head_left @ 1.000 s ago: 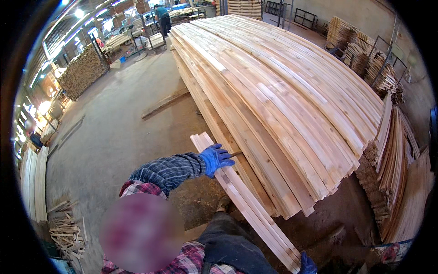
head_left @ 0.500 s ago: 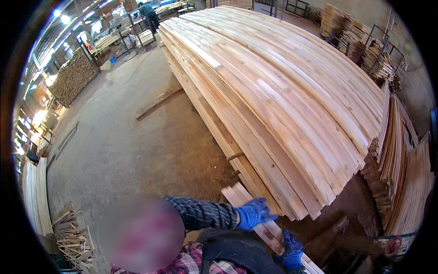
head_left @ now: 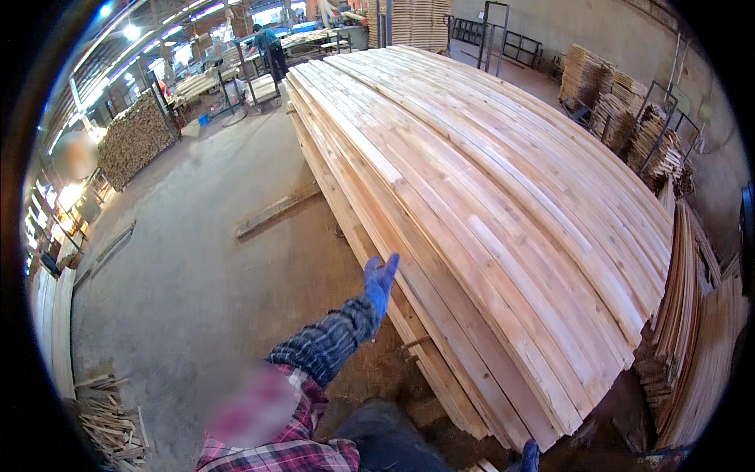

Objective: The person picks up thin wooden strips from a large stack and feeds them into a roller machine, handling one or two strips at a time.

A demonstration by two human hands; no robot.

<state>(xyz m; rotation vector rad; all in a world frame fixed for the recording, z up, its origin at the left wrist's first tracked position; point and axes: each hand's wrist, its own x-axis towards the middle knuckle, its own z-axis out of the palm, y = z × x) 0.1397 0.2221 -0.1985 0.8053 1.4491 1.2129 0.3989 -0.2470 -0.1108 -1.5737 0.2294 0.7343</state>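
Though the left hand (head_left: pixel 381 283) is spread beside the boards (head_left: pixel 503 224), I cannot tell if the right hand (head_left: pixel 531 456) grips.

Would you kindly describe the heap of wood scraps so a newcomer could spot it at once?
From the big stack of boards, look left across the grey floor to the picture's lower-left rim. The heap of wood scraps lies just below some long pale boards; unlike them, its pieces are short and jumbled.

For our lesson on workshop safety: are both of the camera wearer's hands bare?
No, blue gloves cover both the left hand and the right hand.
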